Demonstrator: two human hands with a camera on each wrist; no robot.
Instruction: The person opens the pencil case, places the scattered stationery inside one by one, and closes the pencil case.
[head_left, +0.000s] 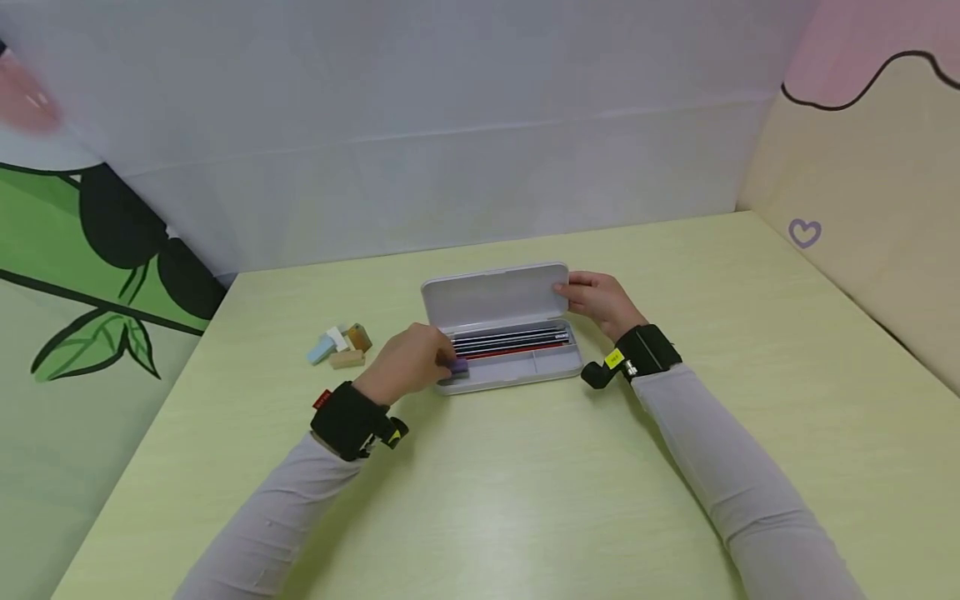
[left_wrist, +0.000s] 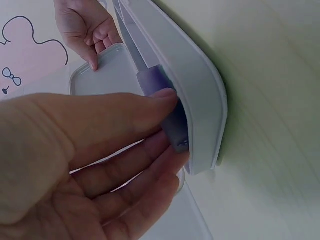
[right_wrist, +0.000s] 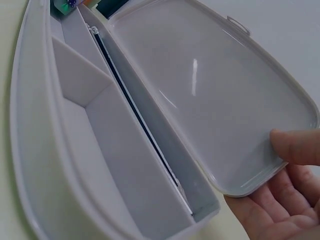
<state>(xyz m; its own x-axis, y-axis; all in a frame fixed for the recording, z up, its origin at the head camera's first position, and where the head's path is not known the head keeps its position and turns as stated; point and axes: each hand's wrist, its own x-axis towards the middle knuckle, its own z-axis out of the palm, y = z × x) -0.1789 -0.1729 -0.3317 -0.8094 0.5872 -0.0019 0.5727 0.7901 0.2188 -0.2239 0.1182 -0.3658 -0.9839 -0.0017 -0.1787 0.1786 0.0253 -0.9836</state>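
Note:
An open white pencil case [head_left: 517, 381] lies on the table with its lid [head_left: 495, 297] tilted up at the back. Several dark pencils [head_left: 510, 339] and a red one [head_left: 517, 350] lie in its long rear compartment. My left hand [head_left: 411, 360] pinches a small purple block [left_wrist: 157, 80] between thumb and fingers at the case's left front compartment. In the left wrist view the block sits partly behind the case's rim. My right hand [head_left: 602, 302] holds the lid's right edge, thumb [right_wrist: 295, 146] on the inner face and fingers behind it.
Left of the case lies a small group of blocks: a blue one [head_left: 321, 350], a white one [head_left: 337, 338], a tan one [head_left: 347, 359] and an orange-brown one [head_left: 359, 337]. A grey-white wall [head_left: 450, 183] stands behind the table [head_left: 480, 500].

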